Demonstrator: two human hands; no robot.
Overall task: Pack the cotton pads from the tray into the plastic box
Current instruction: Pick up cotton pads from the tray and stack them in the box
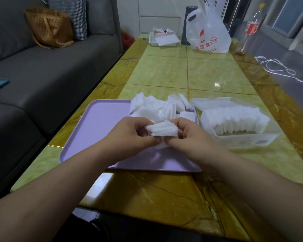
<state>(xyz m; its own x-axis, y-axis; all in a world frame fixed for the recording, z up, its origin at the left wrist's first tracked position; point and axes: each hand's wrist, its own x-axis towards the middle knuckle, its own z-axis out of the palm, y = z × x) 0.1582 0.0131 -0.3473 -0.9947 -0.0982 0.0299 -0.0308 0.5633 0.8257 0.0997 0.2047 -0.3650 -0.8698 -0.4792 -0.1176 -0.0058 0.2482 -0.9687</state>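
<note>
The tray (98, 123) lies on the left part of the table (164, 70). Its near half is bare and the loose pads (156, 107) are heaped at its far right corner, the side next to the box, which probably keeps each carry short. Over the tray's middle the left hand (135, 135) pinches one end of a small stack (163, 130) of pads, thumb underneath and fingers curled over the top. The right hand (191, 137) pinches the other end the same way. Held edge-up between both hands, the stack is probably being squared so that it goes in as one block rather than splaying. A pad or two seems to hang below the thumbs; I cannot tell whether they belong to the stack. Just right of the tray stands the box (243, 142), its lid (212, 102) folded back. A row (234, 119) of pads on edge fills most of it, packed upright to save room. Some space seems left along the near wall, the likely place for this stack.
</note>
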